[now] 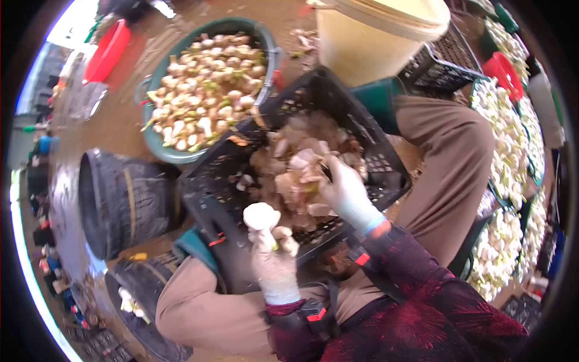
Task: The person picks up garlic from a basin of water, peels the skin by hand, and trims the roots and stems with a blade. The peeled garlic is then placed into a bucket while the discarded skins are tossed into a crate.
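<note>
Seated position, black plastic crate [386, 160] resting tilted across the lap between two brown-trousered knees. Both hands in pale gloves, dark red patterned sleeves above the wrists. Left hand [274, 259] closed around the stem of a pale peeled bulb [260, 215], held upright just above the near rim of the crate, bulb head clear of the fingers. Right hand [345, 188] lowered into the crate, fingers curled onto the heap of skins and peelings [298, 166]; motion blur there, so cannot tell whether anything is actually pinched or merely touched. Heap occupying the middle of the crate, pinkish and papery, touching the right hand on its left side. Beyond the crate, on the wet ground, green round basin [158, 148] full of whitish bulbs with green stubs, rim just beside the far-left corner of the crate. Cream bucket [368, 42] upright past the far-right corner, near the right knee. Black ribbed tub [120, 202] lying to the left of the left knee, well apart from the hands. Along the right edge, further green crates heaped with white peeled bulbs [503, 139]. Red dustpan-like scoop [107, 51] on the ground at upper left, beside the basin but not touching it.
</note>
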